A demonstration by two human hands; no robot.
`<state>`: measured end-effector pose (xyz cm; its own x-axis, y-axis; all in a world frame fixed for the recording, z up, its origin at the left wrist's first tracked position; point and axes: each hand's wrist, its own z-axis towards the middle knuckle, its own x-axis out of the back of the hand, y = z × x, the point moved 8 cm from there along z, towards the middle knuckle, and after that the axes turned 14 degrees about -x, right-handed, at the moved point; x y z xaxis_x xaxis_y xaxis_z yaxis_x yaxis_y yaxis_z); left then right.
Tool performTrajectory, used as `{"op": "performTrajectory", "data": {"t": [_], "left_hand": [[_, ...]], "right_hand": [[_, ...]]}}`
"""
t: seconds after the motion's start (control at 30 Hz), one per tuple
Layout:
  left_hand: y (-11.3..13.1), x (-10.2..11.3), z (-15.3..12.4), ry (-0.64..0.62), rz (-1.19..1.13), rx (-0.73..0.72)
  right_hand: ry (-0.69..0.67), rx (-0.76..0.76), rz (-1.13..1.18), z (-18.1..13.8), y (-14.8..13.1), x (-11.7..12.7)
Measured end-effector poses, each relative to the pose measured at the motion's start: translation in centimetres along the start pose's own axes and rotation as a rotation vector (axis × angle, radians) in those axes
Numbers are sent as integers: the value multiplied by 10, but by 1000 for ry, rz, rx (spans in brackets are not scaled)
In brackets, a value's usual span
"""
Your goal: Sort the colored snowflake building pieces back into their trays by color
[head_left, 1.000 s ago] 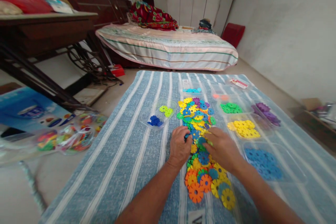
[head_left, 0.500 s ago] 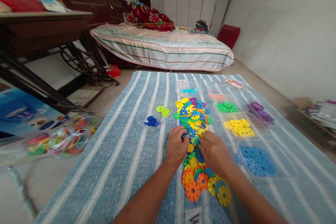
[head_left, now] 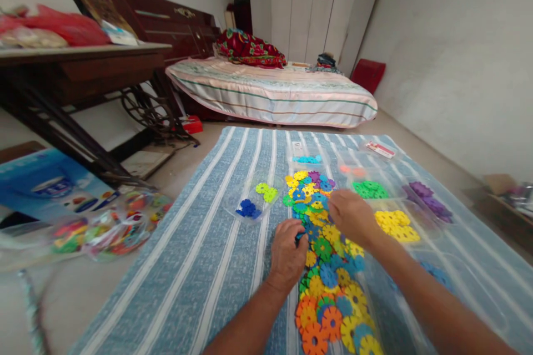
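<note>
My left hand (head_left: 288,252) rests at the left edge of a long pile of notched plastic flower discs (head_left: 322,247). Its fingers are curled in, with a bit of a blue disc (head_left: 298,237) showing between thumb and forefinger. Over the right side of the pile hovers my right hand (head_left: 353,216), closed and slightly blurred; whatever it pinches is hidden. Just right of it are clear trays of green discs (head_left: 370,189) and yellow discs (head_left: 395,225). My right forearm partly covers the tray of blue discs (head_left: 433,273).
A clear tray at left holds dark blue discs (head_left: 249,209) and lime discs (head_left: 266,192). Light blue discs (head_left: 308,160), orange discs (head_left: 352,170) and purple discs (head_left: 428,201) lie in trays farther out. The striped cloth (head_left: 200,244) covers the table; bagged toys (head_left: 112,230) lie beside it.
My right hand has moved up and right, away from my left hand, toward the green and yellow trays. My left hand stays by the pile. The camera view has tilted up and shifted left.
</note>
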<state>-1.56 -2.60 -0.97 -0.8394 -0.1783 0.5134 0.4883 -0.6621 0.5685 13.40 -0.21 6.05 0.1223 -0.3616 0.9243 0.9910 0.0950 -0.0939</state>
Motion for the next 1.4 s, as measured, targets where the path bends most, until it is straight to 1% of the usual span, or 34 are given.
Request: {"op": "performTrajectory", "data": {"t": [0.07,0.13,0.2,0.23,0.27,0.33,0.43,0.53,0.63,0.77,0.9,1.07,1.13,1.23,1.3,1.33,1.37,1.4], "left_hand": [[-1,0,-1,-1,-8,14],[-1,0,-2,-1,-13,23],[-1,-1,-3,0,-17,26],[-1,-1,-2,0,-18,27],[0,-1,-2,-3,-20,29],[0,-2,-1,-16,-26,34],[1,-3,1,-36,-38,39],[2,-3,2,-36,-36,31],[2,-3,1,-31,-24,16],[1,-3,1,-28,-1,5],[1,-4,2,-40,18,-4],[2,-3,3,-47,29,-15],[2,-3,3,-49,25,-13],[1,-3,3,-49,24,-3],[1,-3,3,-47,23,5],[1,-3,3,-46,19,7],[1,-3,3,-45,14,9],[1,-4,3,-45,8,10]], "right_hand": [[31,-60,-118,42,8,8],[69,-121,-148,78,14,19],[101,-212,-142,97,18,28],[98,-235,-126,100,17,30],[72,-231,-99,98,14,30],[-41,-150,-19,81,0,22],[-245,-22,99,36,-19,4],[-357,-7,145,-9,-26,-10],[-408,-38,117,-44,-25,-21],[-363,-83,121,-70,-24,-27],[-282,-108,188,-79,-23,-25],[-225,-159,316,-79,-19,-18],[-234,-180,375,-79,-18,-16],[-297,-174,472,-74,-16,-14],[-313,-166,504,-63,-7,-8],[-285,-166,492,-55,2,-1],[-225,-176,456,-45,13,7],[-132,-196,398,-35,27,19]]}}
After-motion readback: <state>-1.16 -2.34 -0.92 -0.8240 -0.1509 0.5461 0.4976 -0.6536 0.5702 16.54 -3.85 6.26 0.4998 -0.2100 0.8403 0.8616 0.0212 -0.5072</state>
